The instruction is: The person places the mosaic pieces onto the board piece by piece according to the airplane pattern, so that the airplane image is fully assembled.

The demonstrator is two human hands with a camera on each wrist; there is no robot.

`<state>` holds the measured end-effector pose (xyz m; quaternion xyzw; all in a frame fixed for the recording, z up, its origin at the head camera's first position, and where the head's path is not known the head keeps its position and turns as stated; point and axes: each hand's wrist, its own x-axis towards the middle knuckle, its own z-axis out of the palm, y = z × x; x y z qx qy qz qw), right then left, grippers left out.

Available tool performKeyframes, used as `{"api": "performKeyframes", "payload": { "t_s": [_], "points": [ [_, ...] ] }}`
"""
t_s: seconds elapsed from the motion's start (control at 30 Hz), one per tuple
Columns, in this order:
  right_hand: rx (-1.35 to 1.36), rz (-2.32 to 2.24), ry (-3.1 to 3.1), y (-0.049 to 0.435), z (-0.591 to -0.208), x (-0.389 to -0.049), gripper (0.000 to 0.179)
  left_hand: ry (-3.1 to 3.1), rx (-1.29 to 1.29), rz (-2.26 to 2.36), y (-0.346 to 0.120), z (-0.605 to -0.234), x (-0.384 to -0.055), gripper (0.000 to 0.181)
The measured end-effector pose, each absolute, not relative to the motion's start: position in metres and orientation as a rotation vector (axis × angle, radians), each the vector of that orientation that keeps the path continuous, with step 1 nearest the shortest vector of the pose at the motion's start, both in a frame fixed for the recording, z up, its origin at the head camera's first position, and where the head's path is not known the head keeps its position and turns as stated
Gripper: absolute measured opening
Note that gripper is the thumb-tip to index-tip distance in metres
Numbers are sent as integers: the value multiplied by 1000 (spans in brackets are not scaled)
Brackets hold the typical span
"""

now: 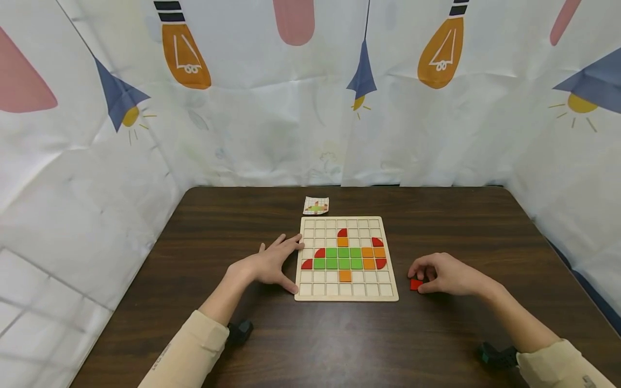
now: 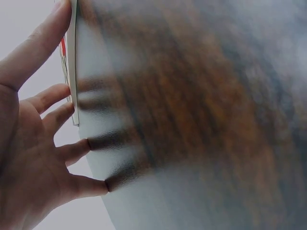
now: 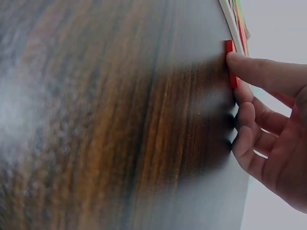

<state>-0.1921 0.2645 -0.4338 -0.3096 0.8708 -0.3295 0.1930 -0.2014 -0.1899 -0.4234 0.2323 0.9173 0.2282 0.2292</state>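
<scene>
A pale wooden grid board (image 1: 346, 297) lies on the dark table. Green squares (image 1: 343, 258) fill its middle, with orange squares (image 1: 345, 276) and red quarter-round tiles (image 1: 380, 263) around them. With fingers spread, my left hand (image 1: 269, 264) touches the board's left edge; its thumb is at the near left corner. To the right of the board, my right hand (image 1: 443, 274) pinches a flat red tile (image 1: 415, 284) between thumb and fingers, low at the table surface. In the right wrist view, the thumb rests on the red tile (image 3: 232, 79), and the other fingers curl beside it.
A small picture card (image 1: 316, 206) with a similar coloured pattern lies just beyond the board. The dark wooden table (image 1: 339, 345) stands against a white curtain (image 1: 291, 134) printed with lamps and bulbs. Dark wrist cameras (image 1: 240, 332) are strapped under both forearms.
</scene>
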Motion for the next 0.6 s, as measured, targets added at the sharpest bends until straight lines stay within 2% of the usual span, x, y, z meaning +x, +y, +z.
{"api": "performKeyframes", "payload": {
  "t_s": [0.6],
  "points": [
    [-919, -904, 2479, 264, -438, -192, 14, 2524, 646, 637, -189, -422, -202, 102]
  ]
}}
